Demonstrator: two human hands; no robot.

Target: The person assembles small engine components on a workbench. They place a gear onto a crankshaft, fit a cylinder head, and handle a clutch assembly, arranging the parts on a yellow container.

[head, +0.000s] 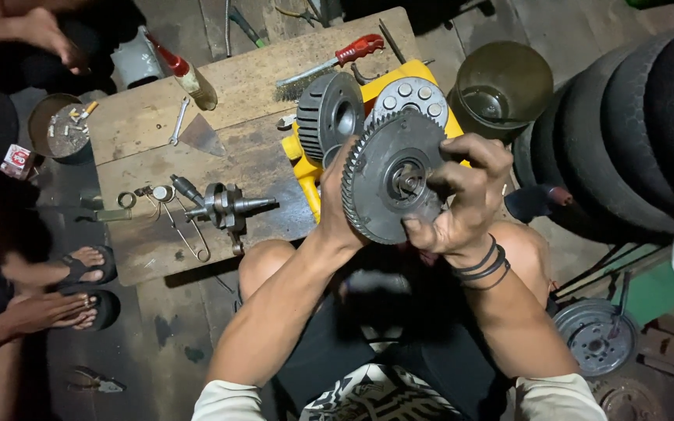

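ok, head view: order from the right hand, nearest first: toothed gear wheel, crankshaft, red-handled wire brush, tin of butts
1. Toothed gear wheel, held in the right hand.
2. Red-handled wire brush, board's far edge.
3. Crankshaft, on the board, left.
4. Tin of butts, far left.

Toothed gear wheel (388,178): one. Crankshaft (228,206): one. Red-handled wire brush (329,62): one. Spanner (179,121): one. Stacked tyres (626,132): four visible. Metal buckets (501,86): one. Sandalled feet (91,265): two.
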